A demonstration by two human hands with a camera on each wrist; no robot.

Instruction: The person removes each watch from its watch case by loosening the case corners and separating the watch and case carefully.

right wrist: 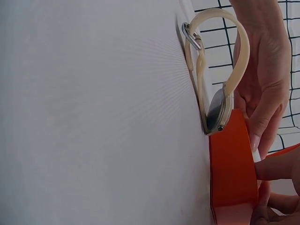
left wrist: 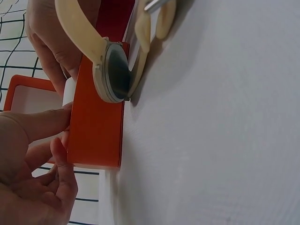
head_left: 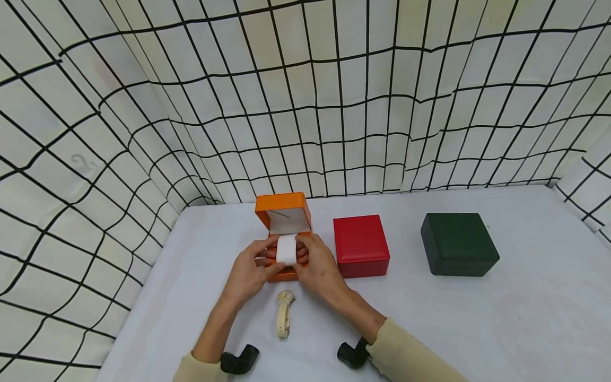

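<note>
An orange watch box stands with its lid raised, showing a pale lining. Over its lower half, a white watch cushion is pinched between both hands. My left hand holds the cushion's left side, thumb at its near end; my right hand grips the right side. In the left wrist view, the orange front wall hides most of the cushion. A cream-strapped wristwatch lies on the table just in front of the box, its strap buckled into a loop.
A closed red box sits right of the orange one, with a closed green box farther right. Two black curved pieces are by the wrists. Black wire mesh rises behind the white-covered table.
</note>
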